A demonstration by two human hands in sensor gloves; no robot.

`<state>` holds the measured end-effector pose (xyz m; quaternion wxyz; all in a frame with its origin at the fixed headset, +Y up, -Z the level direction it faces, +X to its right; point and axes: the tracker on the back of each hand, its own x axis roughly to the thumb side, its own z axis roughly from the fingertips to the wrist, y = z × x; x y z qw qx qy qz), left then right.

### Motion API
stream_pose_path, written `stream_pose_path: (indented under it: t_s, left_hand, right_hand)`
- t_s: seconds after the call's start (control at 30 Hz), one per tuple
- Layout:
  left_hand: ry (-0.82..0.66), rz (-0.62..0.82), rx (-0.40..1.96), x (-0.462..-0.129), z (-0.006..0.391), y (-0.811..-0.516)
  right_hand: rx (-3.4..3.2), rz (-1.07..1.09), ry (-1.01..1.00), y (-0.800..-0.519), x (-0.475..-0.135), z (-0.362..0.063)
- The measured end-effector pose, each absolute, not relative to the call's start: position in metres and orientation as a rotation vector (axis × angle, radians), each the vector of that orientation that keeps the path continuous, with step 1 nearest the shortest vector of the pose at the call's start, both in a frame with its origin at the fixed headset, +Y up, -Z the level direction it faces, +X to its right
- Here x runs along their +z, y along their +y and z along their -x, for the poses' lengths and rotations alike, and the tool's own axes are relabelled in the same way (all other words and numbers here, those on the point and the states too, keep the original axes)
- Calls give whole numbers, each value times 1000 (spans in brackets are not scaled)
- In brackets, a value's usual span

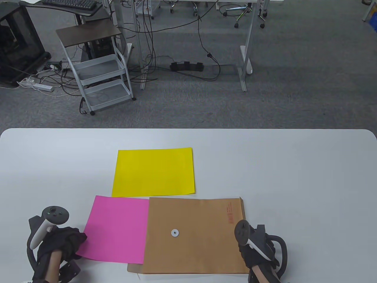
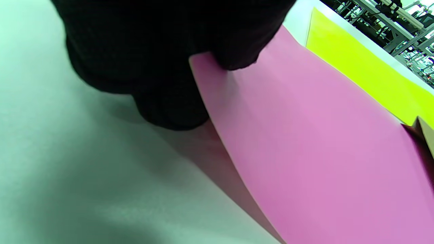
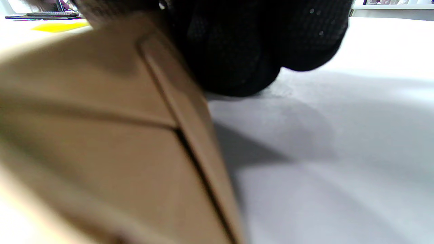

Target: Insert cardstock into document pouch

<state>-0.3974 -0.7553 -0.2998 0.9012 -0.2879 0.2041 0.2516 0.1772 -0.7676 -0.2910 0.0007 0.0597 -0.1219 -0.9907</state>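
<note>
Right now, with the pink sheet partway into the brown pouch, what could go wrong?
The left hand pinches only the outer edge of the pink cardstock, which lifts off the table in the left wrist view; pushing from there may buckle it.
The right hand holds just the far end of the pouch, so the pouch could slide or its mouth close.
The yellow cardstock lies just beyond both and could get nudged.

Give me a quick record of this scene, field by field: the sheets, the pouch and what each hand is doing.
pink cardstock: right edge tucked into the pouch, left edge lifted
yellow cardstock: flat, beyond the pink sheet
document pouch: brown, opening facing left
left hand: pinches pink sheet's left edge
right hand: holds pouch's right end
table: white
</note>
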Motion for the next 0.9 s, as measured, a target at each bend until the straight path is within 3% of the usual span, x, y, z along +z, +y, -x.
stream_pose_path:
  t_s: [0.9]
  left_hand:
    - [374, 608, 539, -301, 384, -758]
  right_hand:
    - [-3111, -188, -383, -768, -291, -177]
